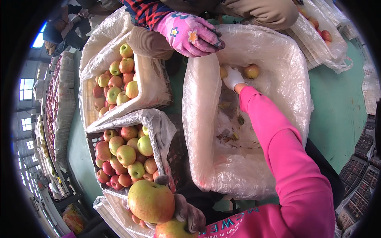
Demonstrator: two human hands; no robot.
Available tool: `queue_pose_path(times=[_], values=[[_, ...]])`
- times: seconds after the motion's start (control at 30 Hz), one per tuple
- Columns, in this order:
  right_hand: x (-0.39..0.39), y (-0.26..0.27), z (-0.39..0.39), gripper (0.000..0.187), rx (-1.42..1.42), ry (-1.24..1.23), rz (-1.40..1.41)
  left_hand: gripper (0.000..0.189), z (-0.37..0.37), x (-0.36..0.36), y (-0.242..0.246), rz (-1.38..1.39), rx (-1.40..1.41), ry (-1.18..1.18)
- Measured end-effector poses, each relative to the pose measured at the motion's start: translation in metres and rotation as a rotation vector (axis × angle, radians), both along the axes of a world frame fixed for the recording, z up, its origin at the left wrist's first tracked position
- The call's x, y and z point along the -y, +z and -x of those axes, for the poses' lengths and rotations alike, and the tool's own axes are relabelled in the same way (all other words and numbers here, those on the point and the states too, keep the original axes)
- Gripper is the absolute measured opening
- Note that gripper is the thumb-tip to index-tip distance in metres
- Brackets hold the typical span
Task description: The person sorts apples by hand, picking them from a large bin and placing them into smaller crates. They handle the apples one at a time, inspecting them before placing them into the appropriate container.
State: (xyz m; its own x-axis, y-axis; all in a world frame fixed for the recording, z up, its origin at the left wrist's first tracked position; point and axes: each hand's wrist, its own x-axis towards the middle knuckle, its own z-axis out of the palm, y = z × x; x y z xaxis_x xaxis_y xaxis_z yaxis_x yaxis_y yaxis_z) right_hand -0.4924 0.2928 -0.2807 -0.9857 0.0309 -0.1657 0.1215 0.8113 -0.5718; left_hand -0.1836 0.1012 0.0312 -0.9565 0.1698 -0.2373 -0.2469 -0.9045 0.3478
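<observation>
My left hand [190, 211], in a grey-brown glove, holds a large yellow-green and red apple [151, 201] near the bottom edge. Another apple [175, 229] lies under its fingers; the palm is hidden. Inside a crate lined with clear plastic [202, 125], my right hand [233, 78], in a white glove, has its fingers around a partly hidden apple [223, 72]. One more apple [251, 71] rests just right of that hand. Dry leaves [227, 137] and bits of debris lie on the liner's bottom. To the left stands a dark plastic crate full of apples [126, 155].
A co-worker's hand in a pink flowered glove [192, 35] is over the lined crate's upper left rim. A second lined crate of apples [113, 94] stands at upper left, another [326, 35] at upper right. Stacked dark crates [361, 190] line the right side.
</observation>
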Motion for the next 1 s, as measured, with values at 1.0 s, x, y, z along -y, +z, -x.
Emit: queue_pose_path(times=[1.0], values=[[-0.03, 0.294, -0.261, 0.068, -0.637, 0.287, 1.026, 0.053, -0.032, 0.02, -0.013, 0.06, -0.041, -0.043]])
